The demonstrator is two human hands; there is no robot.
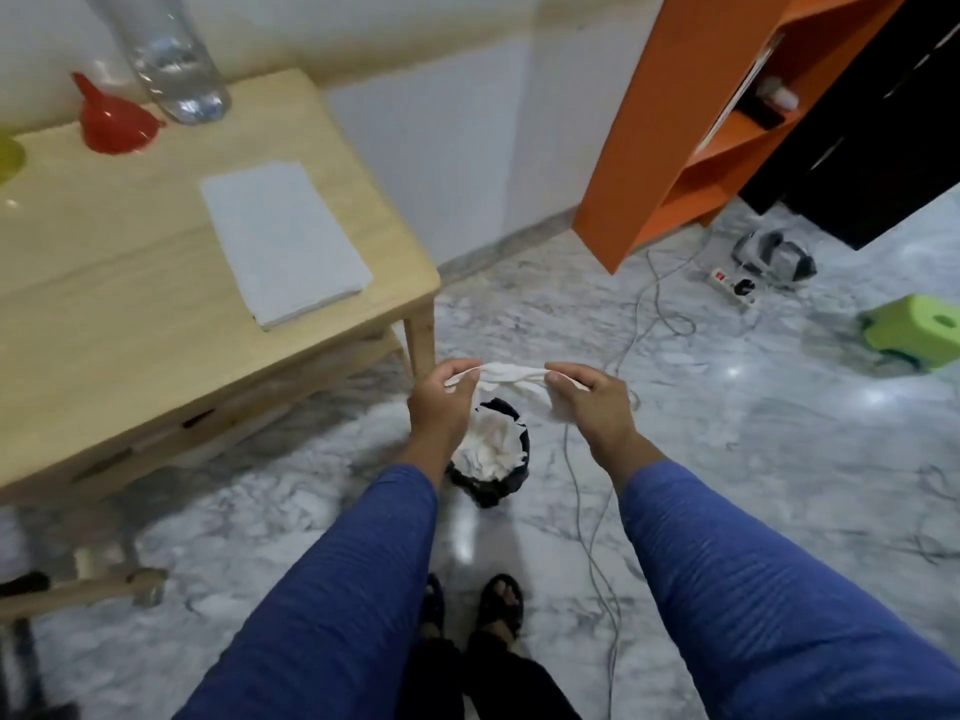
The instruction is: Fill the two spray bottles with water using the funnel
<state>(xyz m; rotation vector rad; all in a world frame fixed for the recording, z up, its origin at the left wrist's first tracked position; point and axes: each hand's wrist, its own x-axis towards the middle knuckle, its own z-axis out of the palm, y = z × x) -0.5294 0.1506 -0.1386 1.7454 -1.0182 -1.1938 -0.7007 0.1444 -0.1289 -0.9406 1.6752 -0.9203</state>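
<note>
My left hand (441,402) and my right hand (592,402) each grip one end of a twisted white tissue (506,374), stretched between them above a small black bin (491,459) full of crumpled white paper on the floor. A red funnel (111,122) lies mouth-down at the back left of the wooden table (130,330). Beside it stands a large clear water bottle (176,70) with some water in its base. No spray bottle is in view.
A stack of white paper towels (283,241) lies on the table. A yellow-green object (8,158) shows at the left edge. Cables (587,511), a power strip (732,288), a green stool (917,330) and an orange shelf (691,122) surround the marble floor.
</note>
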